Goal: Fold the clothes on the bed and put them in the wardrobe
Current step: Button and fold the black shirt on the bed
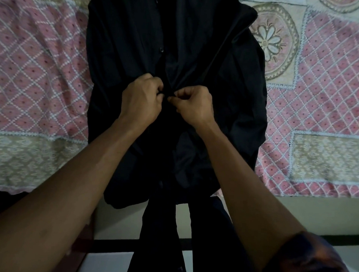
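A black shirt [137,41] lies on the bed, in the middle of the view. It is spread long, from the top edge down to the near edge of the bed, where its lower end hangs a little over the side. Its front faces up, and one dark button [161,50] shows on the middle strip. The right side of the shirt is folded over in a thick layer with a long straight crease.

Both hands are together at the middle strip of the shirt, almost touching each other. The left hand [142,101] pinches the cloth with curled fingers. The right hand [193,106] does the same just beside it, and the cloth makes small pulled wrinkles above them. What exactly lies between the fingertips I cannot tell, because it is black on black.

The bed is covered with a cover [39,68] in pink with a white diamond grid and small dark dots. It has beige bands [29,158] near the front edge and a round beige flower medallion [269,40] at the upper right. The cover is somewhat wrinkled on the left side.

Below the bed edge is a pale floor [294,215] with a dark line across it. The person's dark trousers [161,238] stand against the bed. A dark patterned sleeve [313,263] covers the right upper arm. The room light is dim.
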Motion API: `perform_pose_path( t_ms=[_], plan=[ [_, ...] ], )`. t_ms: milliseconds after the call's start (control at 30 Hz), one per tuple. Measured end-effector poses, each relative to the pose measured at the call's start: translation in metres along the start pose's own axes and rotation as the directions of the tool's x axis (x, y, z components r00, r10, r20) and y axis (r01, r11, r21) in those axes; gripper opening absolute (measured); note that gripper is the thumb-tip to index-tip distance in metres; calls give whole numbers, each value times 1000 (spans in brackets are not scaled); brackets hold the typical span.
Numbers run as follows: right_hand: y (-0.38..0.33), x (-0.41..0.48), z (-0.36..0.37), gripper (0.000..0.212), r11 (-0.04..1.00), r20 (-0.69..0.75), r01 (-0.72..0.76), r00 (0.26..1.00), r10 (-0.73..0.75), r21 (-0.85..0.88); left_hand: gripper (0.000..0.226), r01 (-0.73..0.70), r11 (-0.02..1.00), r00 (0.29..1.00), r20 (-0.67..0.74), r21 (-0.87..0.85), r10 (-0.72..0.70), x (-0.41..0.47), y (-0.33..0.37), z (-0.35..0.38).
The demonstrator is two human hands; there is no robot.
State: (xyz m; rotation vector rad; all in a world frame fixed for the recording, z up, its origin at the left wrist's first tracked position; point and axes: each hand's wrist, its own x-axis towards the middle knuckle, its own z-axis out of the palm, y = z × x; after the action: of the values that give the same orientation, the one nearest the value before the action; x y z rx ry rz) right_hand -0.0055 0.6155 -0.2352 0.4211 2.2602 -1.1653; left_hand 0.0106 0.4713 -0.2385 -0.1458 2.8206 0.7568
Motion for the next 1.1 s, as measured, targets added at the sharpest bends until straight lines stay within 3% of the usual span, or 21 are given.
perform_pose_path(
  t_ms=[133, 233, 333, 433, 500, 733, 833, 1100],
  plan=[
    [-7, 4, 2, 21, 996, 3, 37, 999, -37, -79, 4, 146, 965, 989, 20, -219, -145, 3, -5, -1],
    [-10, 4, 8, 23, 1000, -63, -21, 998, 21, 5, 4, 236, 917, 972, 66, -323, -227, 6, -5, -3],
    [-11, 4, 15, 29, 993, -133, -60, 988, 73, 102, 5, 286, 890, 958, 86, -356, -274, 8, -4, -5],
    [-13, 3, 20, 19, 991, -160, -49, 985, 69, 127, 6, 316, 870, 948, 90, -379, -305, 8, -1, -4],
    [-13, 1, 23, 6, 991, -157, -36, 986, 56, 128, 8, 334, 846, 940, 84, -415, -330, 6, 0, -4],
    [-6, 4, 20, 5, 996, -107, -21, 994, 30, 89, 6, 354, 813, 930, 81, -462, -359, 5, 1, -1],
    [-6, 6, 21, 16, 994, -115, -42, 992, 54, 101, 6, 369, 806, 924, 87, -462, -373, 6, 1, 0],
    [2, -2, 27, 9, 982, -91, 8, 996, 9, 187, 7, 376, 800, 917, 65, -468, -394, 3, 3, 1]
  ],
)
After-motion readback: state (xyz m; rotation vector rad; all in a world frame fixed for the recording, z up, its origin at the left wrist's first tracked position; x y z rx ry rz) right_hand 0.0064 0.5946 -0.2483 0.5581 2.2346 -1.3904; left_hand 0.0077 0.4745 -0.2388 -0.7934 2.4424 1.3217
